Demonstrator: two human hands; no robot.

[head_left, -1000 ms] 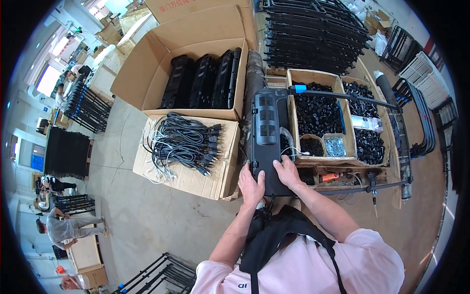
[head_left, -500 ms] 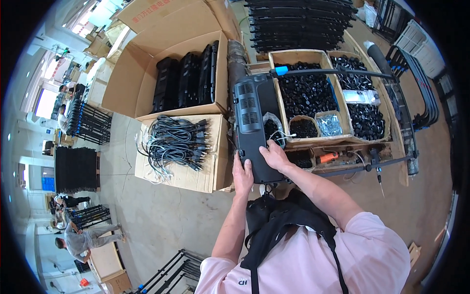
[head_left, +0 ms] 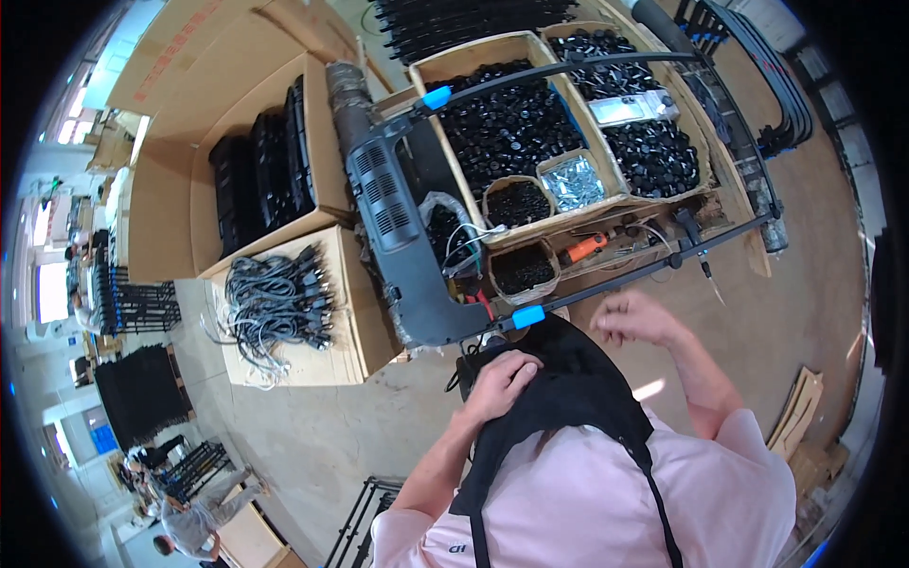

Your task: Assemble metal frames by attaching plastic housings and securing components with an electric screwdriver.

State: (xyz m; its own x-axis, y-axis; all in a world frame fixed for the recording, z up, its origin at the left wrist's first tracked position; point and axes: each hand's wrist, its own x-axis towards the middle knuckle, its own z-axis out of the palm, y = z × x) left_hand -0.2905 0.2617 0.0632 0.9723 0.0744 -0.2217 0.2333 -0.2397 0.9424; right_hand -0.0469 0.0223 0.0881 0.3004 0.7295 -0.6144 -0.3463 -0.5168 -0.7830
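My left hand (head_left: 504,383) lies on the black apron (head_left: 578,379) at my waist, its fingers bent in against the cloth. To the right of the apron my right hand (head_left: 632,319) hovers with loosely curled fingers, and nothing shows in it. Ahead of my hands is a black plastic housing (head_left: 431,289) with vent slots, apart from both. It meets a black tube frame (head_left: 606,280) that carries a blue clip (head_left: 527,317) near me and another blue clip (head_left: 436,97) farther off.
Wooden bins (head_left: 526,213) hold black caps, screws and small parts. An orange-handled power tool (head_left: 584,248) lies below them. At left, bundled grey cables (head_left: 284,303) rest on a carton, beside an open cardboard box (head_left: 329,123) of black housings. Another person (head_left: 189,525) is far left.
Both hands have let go of the black housing and drawn back toward my body, the left to the apron, the right to its right. The view has turned, and the housing appears farther left.
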